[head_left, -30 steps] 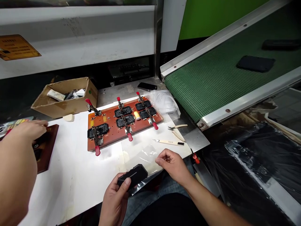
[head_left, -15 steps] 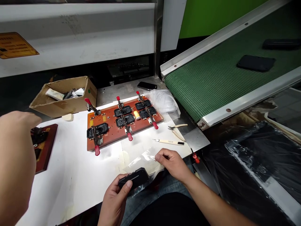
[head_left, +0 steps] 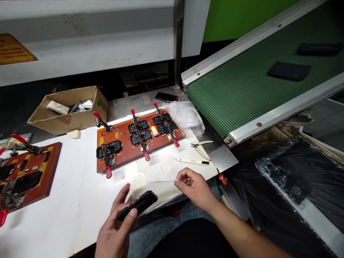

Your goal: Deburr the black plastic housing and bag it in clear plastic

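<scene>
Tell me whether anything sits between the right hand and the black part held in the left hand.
Nothing solid does. The right hand pinches the edge of a clear plastic film lying on the white sheet; the black part in the left hand is just beside it, with only that film in the gap.

Clamp fixture (head_left: 139, 138) sitting mid-table, cardboard box (head_left: 70, 109) lying behind it to the left, second fixture (head_left: 25, 175) resting far left, cutters (head_left: 201, 144) and knife (head_left: 191, 161) lying right, conveyor (head_left: 258, 86) running beyond, phone (head_left: 166, 97) behind.
</scene>
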Action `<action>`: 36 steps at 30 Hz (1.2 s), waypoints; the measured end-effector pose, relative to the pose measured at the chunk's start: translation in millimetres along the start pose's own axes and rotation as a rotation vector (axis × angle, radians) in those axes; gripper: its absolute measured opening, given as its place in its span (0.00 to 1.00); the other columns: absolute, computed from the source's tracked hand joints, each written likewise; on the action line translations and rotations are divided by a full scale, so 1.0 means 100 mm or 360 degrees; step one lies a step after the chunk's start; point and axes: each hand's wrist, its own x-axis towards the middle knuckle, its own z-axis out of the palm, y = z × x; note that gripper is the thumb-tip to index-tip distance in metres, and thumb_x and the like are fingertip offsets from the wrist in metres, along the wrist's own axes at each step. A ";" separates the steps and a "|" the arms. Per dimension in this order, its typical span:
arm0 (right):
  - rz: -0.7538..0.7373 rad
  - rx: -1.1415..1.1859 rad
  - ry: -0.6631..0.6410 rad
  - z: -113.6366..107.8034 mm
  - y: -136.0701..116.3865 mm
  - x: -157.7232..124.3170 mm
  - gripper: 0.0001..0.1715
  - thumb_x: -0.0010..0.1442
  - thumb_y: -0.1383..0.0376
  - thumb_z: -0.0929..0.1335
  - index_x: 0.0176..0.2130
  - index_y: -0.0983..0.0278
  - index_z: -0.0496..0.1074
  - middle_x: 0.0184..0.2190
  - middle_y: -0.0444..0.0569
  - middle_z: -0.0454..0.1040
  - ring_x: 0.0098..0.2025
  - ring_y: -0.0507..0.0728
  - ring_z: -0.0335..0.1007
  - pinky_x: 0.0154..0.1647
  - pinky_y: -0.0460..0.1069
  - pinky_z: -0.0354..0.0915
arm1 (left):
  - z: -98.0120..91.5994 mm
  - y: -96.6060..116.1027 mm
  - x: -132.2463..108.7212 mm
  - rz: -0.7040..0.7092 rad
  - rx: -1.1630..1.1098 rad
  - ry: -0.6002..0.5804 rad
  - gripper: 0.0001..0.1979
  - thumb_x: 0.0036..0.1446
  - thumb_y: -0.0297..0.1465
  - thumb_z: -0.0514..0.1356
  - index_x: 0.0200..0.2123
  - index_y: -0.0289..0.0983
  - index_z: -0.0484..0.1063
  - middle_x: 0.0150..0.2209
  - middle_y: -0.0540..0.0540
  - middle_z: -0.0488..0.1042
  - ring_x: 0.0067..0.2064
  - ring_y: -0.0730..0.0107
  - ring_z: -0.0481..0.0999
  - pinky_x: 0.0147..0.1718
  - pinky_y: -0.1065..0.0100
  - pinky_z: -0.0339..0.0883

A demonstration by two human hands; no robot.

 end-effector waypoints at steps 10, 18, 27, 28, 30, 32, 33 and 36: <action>0.0151 0.0134 -0.0622 0.22 -0.16 -0.27 0.09 0.62 0.60 0.75 0.41 0.62 0.78 0.30 0.41 0.71 0.31 0.50 0.64 0.34 0.46 0.62 | -0.04 0.20 -0.10 0.0094 0.0457 -0.0819 0.07 0.59 0.40 0.69 0.37 0.44 0.83 0.55 0.36 0.80 0.70 0.38 0.65 0.72 0.40 0.47; 0.0381 0.0186 -0.0968 0.04 -0.15 -0.25 0.19 0.62 0.49 0.75 0.40 0.63 0.80 0.28 0.43 0.73 0.29 0.51 0.68 0.31 0.46 0.64 | -0.04 0.15 -0.10 -0.0052 0.0193 -0.1024 0.07 0.61 0.37 0.68 0.38 0.41 0.81 0.42 0.38 0.80 0.51 0.44 0.78 0.61 0.45 0.65; 0.0106 -0.0025 -0.0410 -0.02 -0.05 -0.21 0.12 0.62 0.56 0.75 0.36 0.61 0.75 0.32 0.43 0.72 0.30 0.51 0.65 0.31 0.46 0.61 | -0.19 0.31 -0.34 -0.0010 0.0266 -0.0534 0.13 0.52 0.43 0.72 0.29 0.39 0.80 0.39 0.36 0.79 0.40 0.49 0.77 0.39 0.59 0.72; 0.0137 0.0012 -0.0381 -0.01 -0.03 -0.22 0.12 0.62 0.57 0.76 0.36 0.61 0.74 0.31 0.42 0.72 0.29 0.50 0.64 0.30 0.46 0.61 | -0.18 0.31 -0.39 -0.0103 0.0239 -0.0528 0.15 0.51 0.44 0.72 0.28 0.39 0.79 0.38 0.36 0.80 0.39 0.49 0.78 0.39 0.57 0.73; 0.0165 0.0052 -0.0357 0.05 0.00 -0.25 0.13 0.61 0.57 0.76 0.36 0.61 0.73 0.29 0.41 0.71 0.28 0.49 0.63 0.28 0.45 0.60 | -0.16 0.27 -0.46 -0.0232 0.0243 -0.0611 0.14 0.51 0.44 0.73 0.29 0.39 0.80 0.46 0.33 0.82 0.47 0.41 0.81 0.49 0.51 0.73; 0.0196 0.0089 -0.0376 0.12 0.03 -0.28 0.16 0.60 0.56 0.77 0.35 0.61 0.72 0.28 0.41 0.71 0.27 0.49 0.65 0.28 0.45 0.60 | -0.11 0.20 -0.47 -0.0271 0.0257 -0.0777 0.12 0.54 0.42 0.72 0.32 0.40 0.82 0.58 0.31 0.78 0.60 0.33 0.76 0.59 0.45 0.69; 0.0213 0.0116 -0.0396 0.15 0.03 -0.30 0.17 0.59 0.55 0.78 0.35 0.62 0.72 0.28 0.40 0.72 0.28 0.50 0.66 0.28 0.45 0.61 | -0.09 0.15 -0.46 -0.0274 0.0246 -0.0839 0.11 0.55 0.41 0.71 0.34 0.40 0.82 0.62 0.32 0.75 0.64 0.32 0.72 0.61 0.43 0.67; 0.0284 0.0250 -0.0507 0.21 0.03 -0.34 0.19 0.60 0.52 0.78 0.36 0.63 0.74 0.29 0.42 0.75 0.31 0.52 0.73 0.32 0.46 0.67 | -0.02 0.01 -0.39 -0.0283 0.0173 -0.0803 0.10 0.57 0.40 0.71 0.37 0.41 0.83 0.65 0.35 0.74 0.68 0.35 0.69 0.65 0.43 0.64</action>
